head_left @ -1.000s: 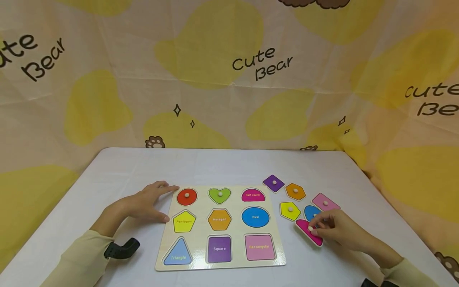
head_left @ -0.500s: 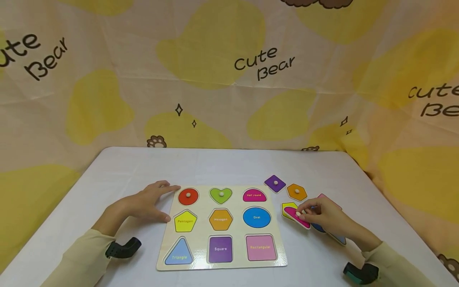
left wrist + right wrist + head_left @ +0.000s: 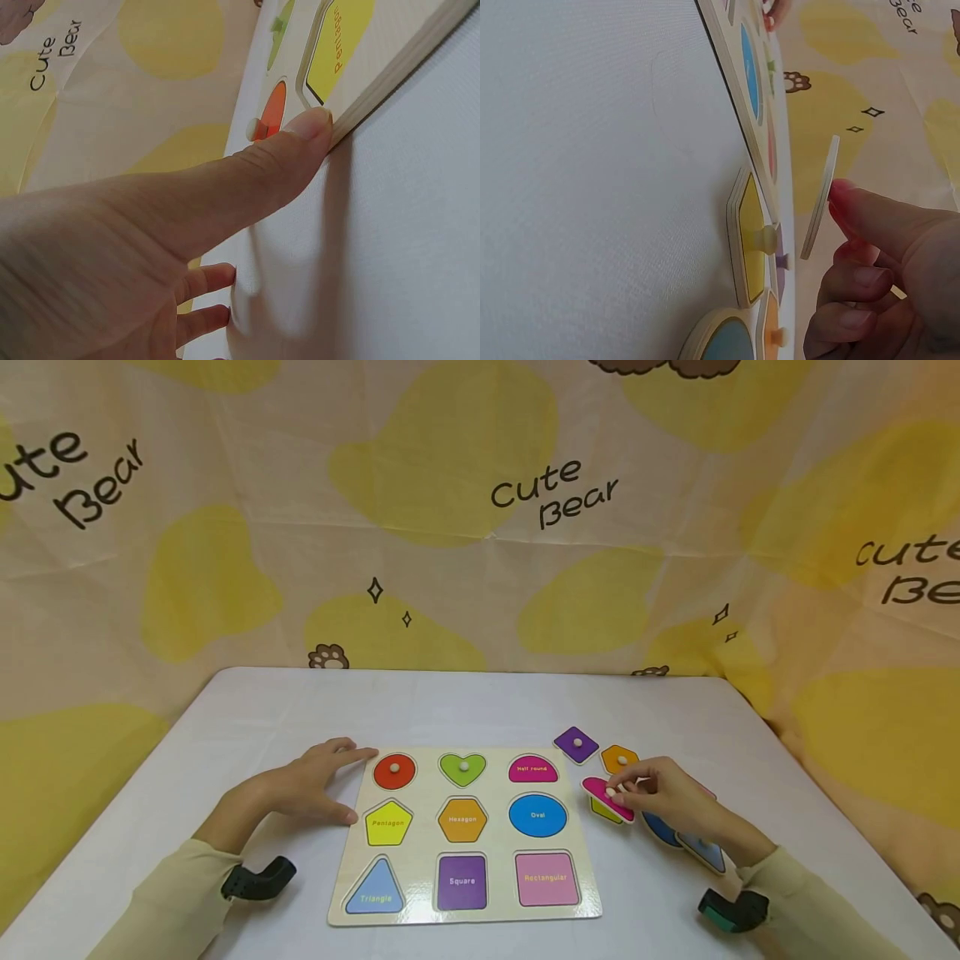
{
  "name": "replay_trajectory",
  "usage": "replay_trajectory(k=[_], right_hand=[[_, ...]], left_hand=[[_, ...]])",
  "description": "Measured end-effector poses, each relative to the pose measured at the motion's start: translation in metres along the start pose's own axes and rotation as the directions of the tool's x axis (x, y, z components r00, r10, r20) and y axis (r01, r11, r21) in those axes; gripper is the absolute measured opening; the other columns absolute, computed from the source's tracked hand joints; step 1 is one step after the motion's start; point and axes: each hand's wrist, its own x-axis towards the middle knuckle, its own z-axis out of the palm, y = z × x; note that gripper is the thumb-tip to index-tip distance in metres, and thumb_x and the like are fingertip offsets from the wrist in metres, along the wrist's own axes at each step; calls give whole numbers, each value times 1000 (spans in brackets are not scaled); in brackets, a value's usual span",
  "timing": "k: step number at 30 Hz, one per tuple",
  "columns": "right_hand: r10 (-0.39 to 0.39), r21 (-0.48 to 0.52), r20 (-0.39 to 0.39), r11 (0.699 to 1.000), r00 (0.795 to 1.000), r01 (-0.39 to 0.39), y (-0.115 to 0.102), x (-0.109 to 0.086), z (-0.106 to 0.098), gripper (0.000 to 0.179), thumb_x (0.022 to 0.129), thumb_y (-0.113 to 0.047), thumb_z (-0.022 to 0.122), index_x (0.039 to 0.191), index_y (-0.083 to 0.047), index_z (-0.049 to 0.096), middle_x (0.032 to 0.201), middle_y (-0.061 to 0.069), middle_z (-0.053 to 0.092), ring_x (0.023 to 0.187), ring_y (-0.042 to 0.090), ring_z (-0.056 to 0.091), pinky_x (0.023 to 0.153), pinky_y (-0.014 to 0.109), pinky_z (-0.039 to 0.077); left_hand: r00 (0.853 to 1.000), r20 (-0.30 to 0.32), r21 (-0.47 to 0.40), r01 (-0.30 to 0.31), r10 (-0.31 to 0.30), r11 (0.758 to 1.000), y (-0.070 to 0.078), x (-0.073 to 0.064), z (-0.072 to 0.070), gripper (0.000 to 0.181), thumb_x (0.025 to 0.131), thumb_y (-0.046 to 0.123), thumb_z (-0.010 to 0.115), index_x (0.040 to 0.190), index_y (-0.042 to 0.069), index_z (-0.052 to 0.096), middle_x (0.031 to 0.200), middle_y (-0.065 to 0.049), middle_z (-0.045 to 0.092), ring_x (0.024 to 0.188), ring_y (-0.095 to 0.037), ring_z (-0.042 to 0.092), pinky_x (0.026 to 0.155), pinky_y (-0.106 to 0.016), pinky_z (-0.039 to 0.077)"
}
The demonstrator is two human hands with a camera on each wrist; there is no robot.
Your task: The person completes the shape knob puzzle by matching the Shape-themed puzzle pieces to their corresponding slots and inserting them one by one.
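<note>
My right hand [image 3: 667,797] pinches the small knob of a magenta half-round puzzle piece [image 3: 600,792]. In the right wrist view that piece [image 3: 821,196] is seen edge-on, raised off the table. Below it in the head view lies a yellow pentagon piece [image 3: 604,811], partly covered. At the left edge of the wooden puzzle board [image 3: 427,917], my left hand [image 3: 300,782] rests with thumb and index finger spread and touching the rim. A red circle piece [image 3: 405,777] and a green heart piece [image 3: 453,775] sit in the board. The half round slot [image 3: 532,771] shows its printed label.
Right of the board lie a purple square piece [image 3: 567,747], an orange hexagon piece [image 3: 612,757], a blue oval piece [image 3: 658,829] and a light blue piece [image 3: 705,853]. A pink piece is mostly hidden behind the right hand. A white cloth covers the table [image 3: 450,706].
My right hand has carried the magenta half-round piece left and away from me, from beside the oval to above the yellow pentagon. The left hand stays at the board's edge.
</note>
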Motion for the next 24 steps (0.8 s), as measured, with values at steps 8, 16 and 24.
replay_trajectory(k=[8, 16, 24], right_hand=[[-48, -26, -10, 999, 999, 47, 1, 8, 0, 17, 94, -16, 72, 105, -3, 75, 79, 2, 51, 70, 6, 52, 58, 16, 49], [-32, -22, -15, 999, 999, 32, -6, 13, 1, 19, 95, -15, 71, 108, -2, 74, 84, 3, 55, 75, 9, 54, 60, 18, 52], [-45, 29, 19, 999, 999, 44, -10, 19, 2, 19, 96, -13, 69, 109, -1, 72, 85, 4, 52, 76, 10, 53, 59, 16, 49]], left_hand=[[1000, -2, 1, -1, 1, 1000, -1, 0, 0, 93, 72, 43, 88, 152, 18, 46, 156, -30, 35, 142, -55, 32, 109, -75, 36], [1000, -3, 6, 7, -7, 1000, 1, -1, -1, 93, 72, 43, 88, 152, 18, 46, 156, -30, 35, 142, -55, 33, 108, -75, 36], [1000, 4, 1, 9, -9, 1000, -1, 1, 1, 94, 72, 43, 88, 152, 18, 46, 156, -30, 34, 142, -55, 32, 109, -74, 36]])
